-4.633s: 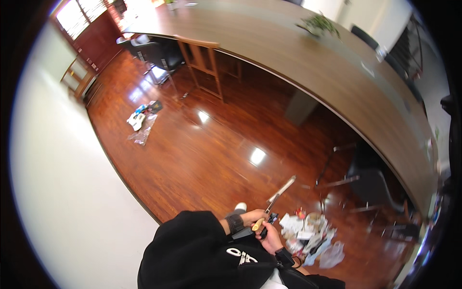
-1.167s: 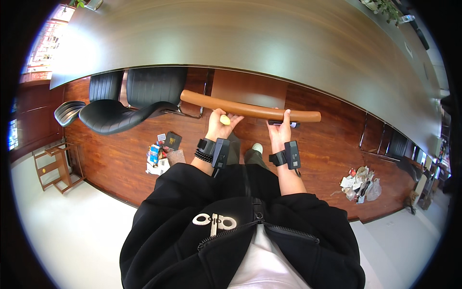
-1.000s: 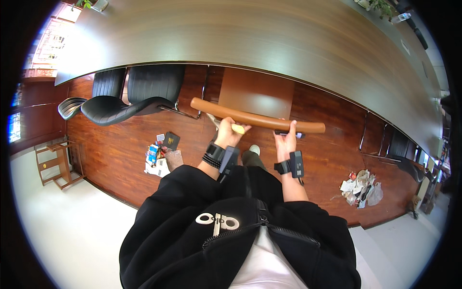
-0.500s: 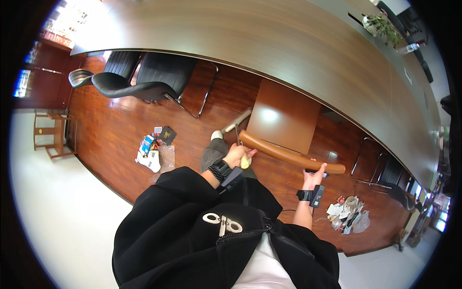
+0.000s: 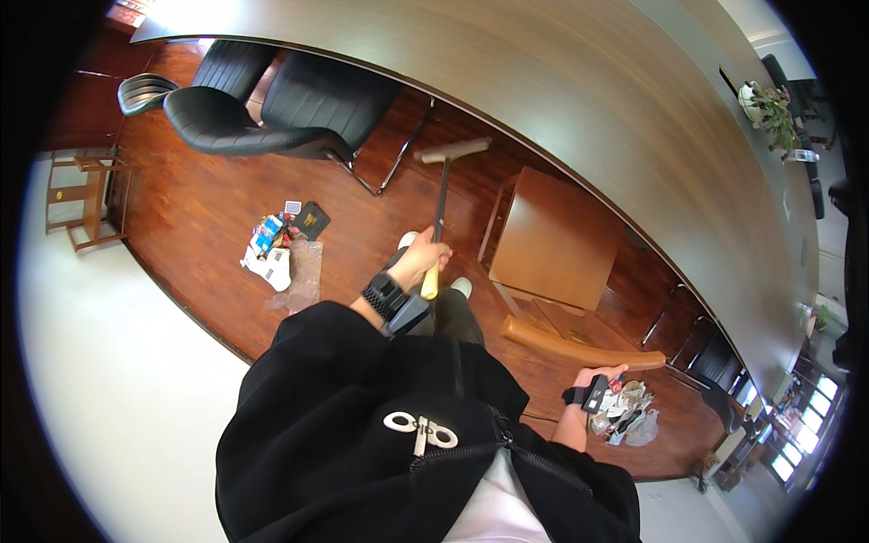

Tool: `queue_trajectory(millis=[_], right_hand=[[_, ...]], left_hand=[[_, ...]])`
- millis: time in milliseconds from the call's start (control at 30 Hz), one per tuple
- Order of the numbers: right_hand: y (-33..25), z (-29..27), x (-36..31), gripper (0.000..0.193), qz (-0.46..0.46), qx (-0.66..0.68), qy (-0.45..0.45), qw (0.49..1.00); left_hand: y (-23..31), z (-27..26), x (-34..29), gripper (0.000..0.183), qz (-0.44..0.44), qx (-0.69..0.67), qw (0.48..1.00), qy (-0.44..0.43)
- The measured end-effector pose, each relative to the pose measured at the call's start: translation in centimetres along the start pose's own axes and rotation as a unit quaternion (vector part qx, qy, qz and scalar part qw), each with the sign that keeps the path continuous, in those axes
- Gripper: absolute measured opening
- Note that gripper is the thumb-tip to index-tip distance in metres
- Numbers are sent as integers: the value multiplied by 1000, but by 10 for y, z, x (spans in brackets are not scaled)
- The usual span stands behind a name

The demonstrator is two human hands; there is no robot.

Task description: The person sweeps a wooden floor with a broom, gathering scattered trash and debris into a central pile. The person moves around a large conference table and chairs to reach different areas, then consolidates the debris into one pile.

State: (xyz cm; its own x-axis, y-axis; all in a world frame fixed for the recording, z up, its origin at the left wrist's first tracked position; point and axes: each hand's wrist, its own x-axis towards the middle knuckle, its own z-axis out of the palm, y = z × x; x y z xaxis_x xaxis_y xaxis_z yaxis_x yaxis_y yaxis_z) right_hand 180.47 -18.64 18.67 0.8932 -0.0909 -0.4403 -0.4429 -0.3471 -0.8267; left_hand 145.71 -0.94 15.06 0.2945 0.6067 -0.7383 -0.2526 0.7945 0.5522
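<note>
In my left hand is a broom, its fingers closed round the handle just above the yellow end. The dark handle runs away from me to a narrow pale head on the floor, between the black chairs and a wooden chair. My right hand is at the right end of the curved top rail of the wooden chair, fingers bent under and against it. The chair's brown seat lies beyond the rail, beside the long table. How firmly my right fingers grip is partly hidden by the rail.
A long table spans the far side. Black chairs stand at the left. Litter lies on the floor at left, and a second heap of litter near my right hand. A small wooden rack stands by the left wall.
My left hand has moved left, and the broom head now shows farther out on the floor. My right hand and the chair rail have shifted nearer and to the right; the view has turned.
</note>
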Motion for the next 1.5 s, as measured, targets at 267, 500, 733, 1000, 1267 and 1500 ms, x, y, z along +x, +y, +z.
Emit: queue_trajectory(millis=[267, 500, 733, 1000, 1267, 1500], right_hand=[[24, -11, -52, 62, 89, 141, 16, 986], [16, 14, -80, 66, 79, 59, -3, 995], [29, 6, -80, 61, 97, 52, -68, 992], [2, 44, -75, 49, 174, 260, -137, 940], [-35, 69, -82, 58, 163, 260, -209, 929], [-42, 69, -55, 63, 189, 284, -208, 917]], left_hand=[[61, -7, 124, 27, 24, 21, 999, -13], [63, -71, 137, 59, -97, -33, 994, -30], [10, -119, 31, 52, -160, -10, 987, 14], [-38, -127, -67, 55, -237, 29, 970, 46], [-54, -119, -111, 53, -151, 100, 982, 53], [-66, -63, -37, 50, -86, 220, 969, 73]])
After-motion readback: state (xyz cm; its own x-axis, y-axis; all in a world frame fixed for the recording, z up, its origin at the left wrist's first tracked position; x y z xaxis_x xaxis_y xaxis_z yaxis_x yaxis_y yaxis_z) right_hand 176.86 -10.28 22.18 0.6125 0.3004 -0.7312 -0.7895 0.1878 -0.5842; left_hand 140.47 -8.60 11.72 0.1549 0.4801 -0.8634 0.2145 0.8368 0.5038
